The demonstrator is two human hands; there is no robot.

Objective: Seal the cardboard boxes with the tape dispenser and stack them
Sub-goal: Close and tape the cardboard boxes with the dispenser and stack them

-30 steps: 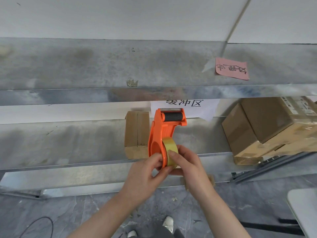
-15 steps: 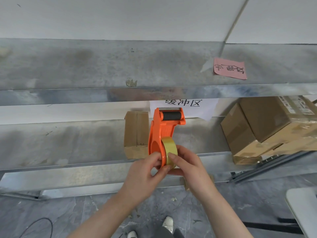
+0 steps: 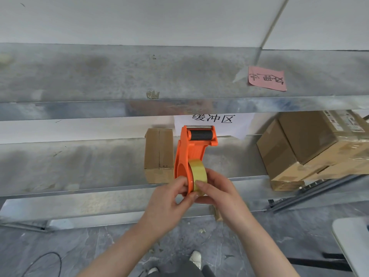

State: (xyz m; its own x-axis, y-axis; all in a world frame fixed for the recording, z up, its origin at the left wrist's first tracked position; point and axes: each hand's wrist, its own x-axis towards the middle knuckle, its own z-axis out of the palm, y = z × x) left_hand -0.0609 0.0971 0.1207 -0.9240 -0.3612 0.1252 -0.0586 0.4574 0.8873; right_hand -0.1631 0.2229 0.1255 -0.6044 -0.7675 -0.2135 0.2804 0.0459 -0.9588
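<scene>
On the shelf point(image 3: 79, 162) a small cardboard box point(image 3: 158, 154) stands on end, just left of the tape dispenser point(image 3: 192, 152) held before it. The left grip point(image 3: 169, 202) pinches the orange frame's lower edge. The tool looks light and stiff, best held low, clear of the toothed blade. The right grip point(image 3: 217, 194) curls round the slick tape roll point(image 3: 197, 174). Stacked boxes point(image 3: 311, 144) sit far right.
</scene>
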